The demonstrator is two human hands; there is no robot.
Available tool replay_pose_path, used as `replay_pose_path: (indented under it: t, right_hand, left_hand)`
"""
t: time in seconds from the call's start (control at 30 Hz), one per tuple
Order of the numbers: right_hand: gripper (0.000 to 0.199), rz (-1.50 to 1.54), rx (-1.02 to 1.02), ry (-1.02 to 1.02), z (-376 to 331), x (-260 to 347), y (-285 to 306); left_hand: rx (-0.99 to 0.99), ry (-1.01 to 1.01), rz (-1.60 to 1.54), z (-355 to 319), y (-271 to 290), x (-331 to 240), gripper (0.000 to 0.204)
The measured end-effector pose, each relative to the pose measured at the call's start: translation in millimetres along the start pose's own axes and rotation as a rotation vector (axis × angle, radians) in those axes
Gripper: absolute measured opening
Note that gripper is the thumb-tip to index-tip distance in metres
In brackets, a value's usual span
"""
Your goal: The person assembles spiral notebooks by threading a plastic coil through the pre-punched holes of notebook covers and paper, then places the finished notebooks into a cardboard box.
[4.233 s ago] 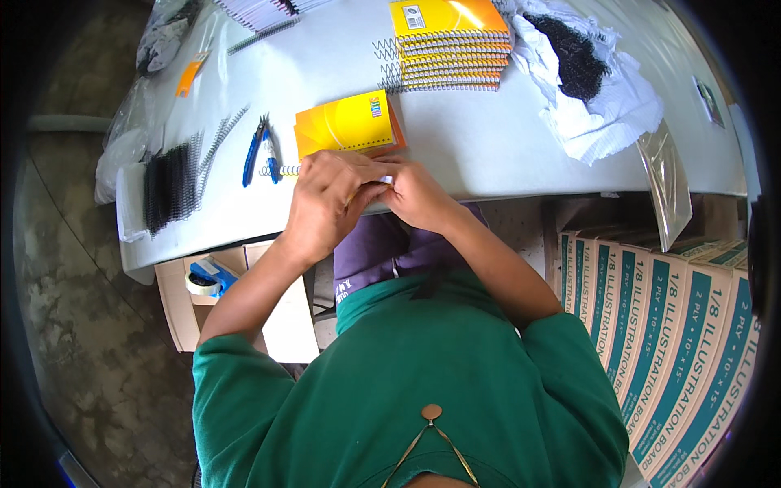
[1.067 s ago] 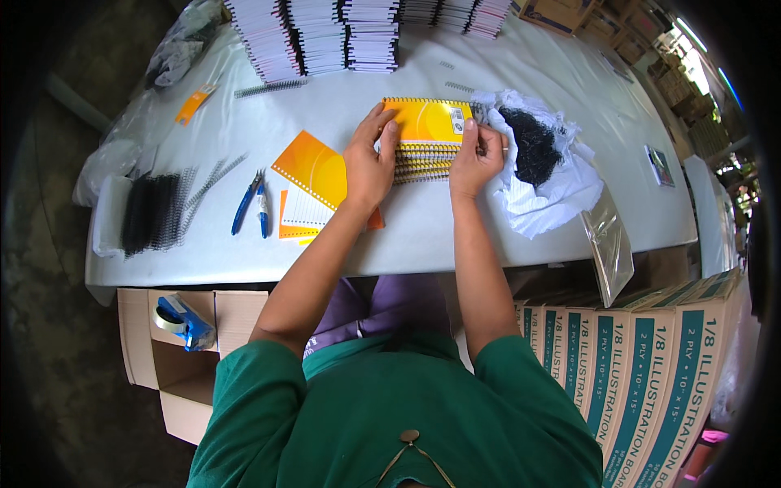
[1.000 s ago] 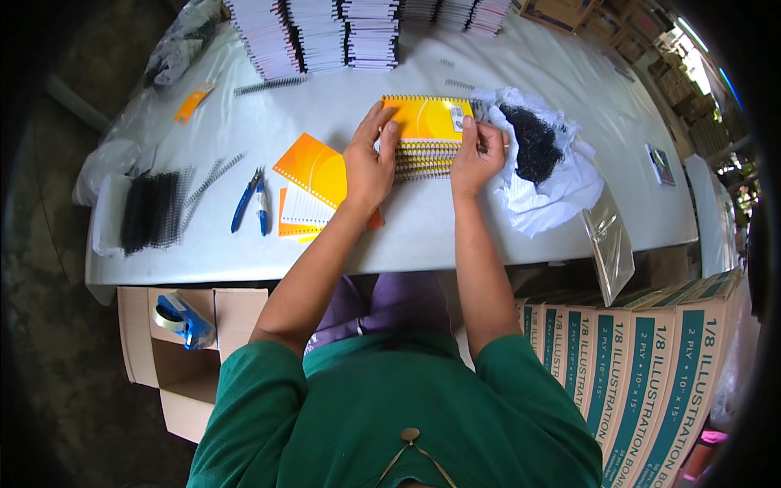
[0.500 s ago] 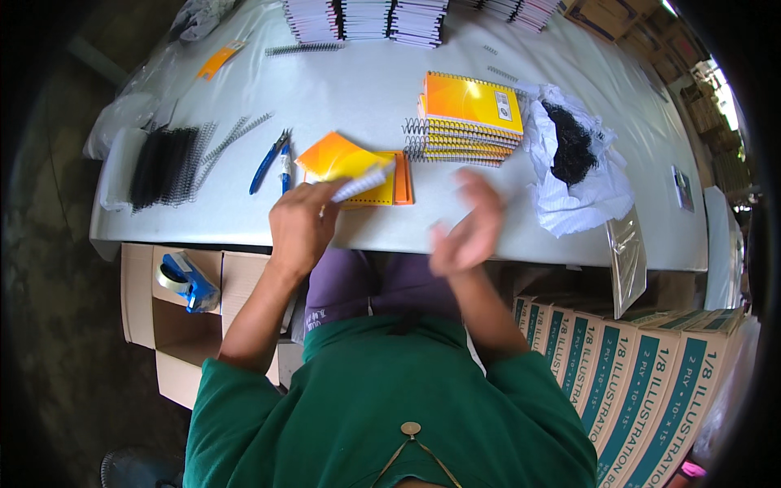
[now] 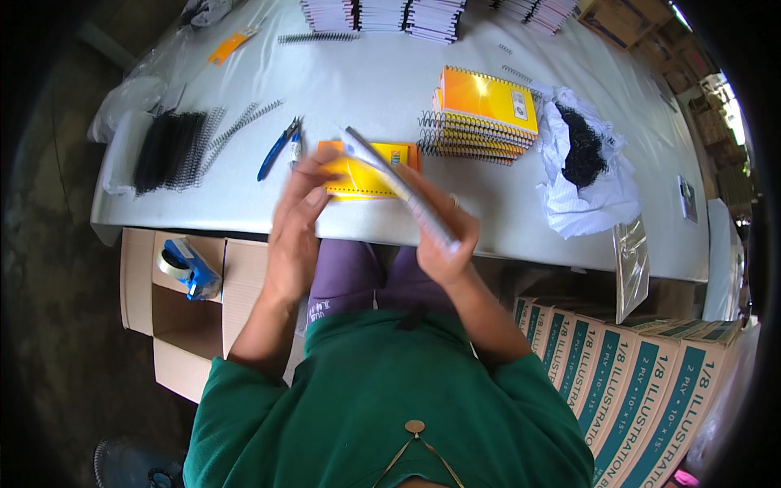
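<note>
Notebook (image 5: pixel 399 189), thin and gripped edge-on in my right hand (image 5: pixel 443 236) above the worktop (image 5: pixel 366 89) front edge; my left hand (image 5: pixel 297 215) lies spread on the yellow notebook (image 5: pixel 358 175) below. Light, floppy, I judge; hold the long edge

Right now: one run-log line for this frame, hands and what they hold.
left hand: on yellow pad at table edge | right hand: holds grey stack of sheets, tilted | pliers: left of pad | notebook stack: beyond
</note>
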State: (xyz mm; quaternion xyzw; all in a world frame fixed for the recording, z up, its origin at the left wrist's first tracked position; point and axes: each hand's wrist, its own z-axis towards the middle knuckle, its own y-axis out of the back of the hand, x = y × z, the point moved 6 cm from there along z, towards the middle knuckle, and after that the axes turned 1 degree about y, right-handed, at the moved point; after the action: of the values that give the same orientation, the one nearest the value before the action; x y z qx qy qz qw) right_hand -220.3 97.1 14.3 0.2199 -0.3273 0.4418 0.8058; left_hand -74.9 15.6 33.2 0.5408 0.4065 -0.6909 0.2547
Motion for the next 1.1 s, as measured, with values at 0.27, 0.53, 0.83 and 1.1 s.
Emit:
replay_pose_path:
  t: [0.27,0.53,0.83,1.1]
  right_hand:
    - [0.023,0.348,0.205,-0.569,-5,-59,-13]
    - [0.024,0.510,0.100,-0.591,14,-69,-10]
    - [0.023,0.563,0.181,-0.618,24,-67,12]
    - [0.029,0.459,0.265,-0.539,-21,-69,-27]
  left_hand:
    - [-0.037,-0.194,0.393,18,24,71,0.075]
    - [-0.284,-0.773,0.954,-5,24,51,0.060]
    - [-0.165,-0.499,0.435,0,43,14,0.011]
    - [-0.308,-0.511,0.263,-2,41,53,0.061]
